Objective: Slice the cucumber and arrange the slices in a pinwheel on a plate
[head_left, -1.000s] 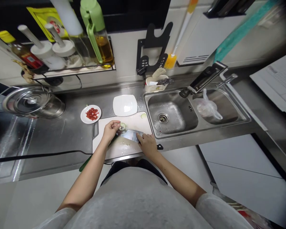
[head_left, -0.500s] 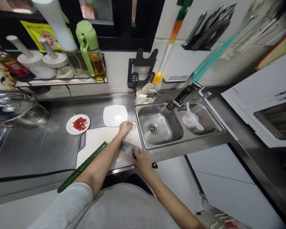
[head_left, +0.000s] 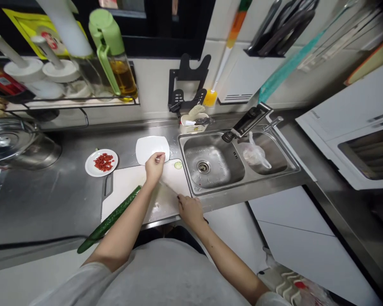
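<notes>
My left hand [head_left: 154,167] hovers above the cutting board [head_left: 167,204], by the near edge of a square white plate [head_left: 150,146]. Its fingers are drawn together and nothing shows in them. Gripped in my right hand [head_left: 191,211] is a kitchen knife [head_left: 170,188], its broad blade seen nearly edge-on over the board and pointing up-left. Partly behind my left forearm, a long green cucumber [head_left: 115,217] lies slantwise across the board's left side, its near end past the counter edge. One pale cucumber piece [head_left: 178,164] rests in the board's far right corner.
Left of the board sits a plate [head_left: 90,165] of chopped red pieces, with a steel pot [head_left: 46,151] beyond. A double sink [head_left: 223,159] adjoins the board's right, under a black faucet [head_left: 245,123]. A seasoning rack [head_left: 83,102] hangs at upper left.
My left hand has let go of the cucumber piece and moved left, leaving it in the corner. The knife blade has turned from flat to nearly edge-on. The view has shifted slightly.
</notes>
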The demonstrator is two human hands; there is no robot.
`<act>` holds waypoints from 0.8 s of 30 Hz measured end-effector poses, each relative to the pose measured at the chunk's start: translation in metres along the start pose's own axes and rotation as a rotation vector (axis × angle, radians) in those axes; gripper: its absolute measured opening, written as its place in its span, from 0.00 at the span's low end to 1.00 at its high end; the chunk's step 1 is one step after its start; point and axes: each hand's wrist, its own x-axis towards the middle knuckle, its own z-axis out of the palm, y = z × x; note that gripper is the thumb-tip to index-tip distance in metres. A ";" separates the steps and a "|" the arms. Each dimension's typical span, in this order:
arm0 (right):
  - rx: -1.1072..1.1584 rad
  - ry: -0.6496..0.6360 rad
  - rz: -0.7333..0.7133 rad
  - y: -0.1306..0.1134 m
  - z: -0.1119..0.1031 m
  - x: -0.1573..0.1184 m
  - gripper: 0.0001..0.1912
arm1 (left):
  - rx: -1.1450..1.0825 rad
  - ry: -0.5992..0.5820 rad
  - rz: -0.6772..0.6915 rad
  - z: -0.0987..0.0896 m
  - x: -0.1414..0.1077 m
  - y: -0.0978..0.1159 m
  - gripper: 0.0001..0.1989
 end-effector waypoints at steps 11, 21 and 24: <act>0.082 -0.193 -0.108 -0.040 -0.010 0.022 0.16 | 0.447 -0.039 0.269 -0.118 -0.114 -0.091 0.14; 0.029 -0.256 -0.179 -0.075 -0.010 0.024 0.17 | 0.555 -0.116 0.342 -0.114 -0.114 -0.108 0.16; 0.024 -0.254 -0.190 -0.077 -0.008 0.023 0.17 | 0.563 -0.129 0.330 -0.115 -0.113 -0.111 0.17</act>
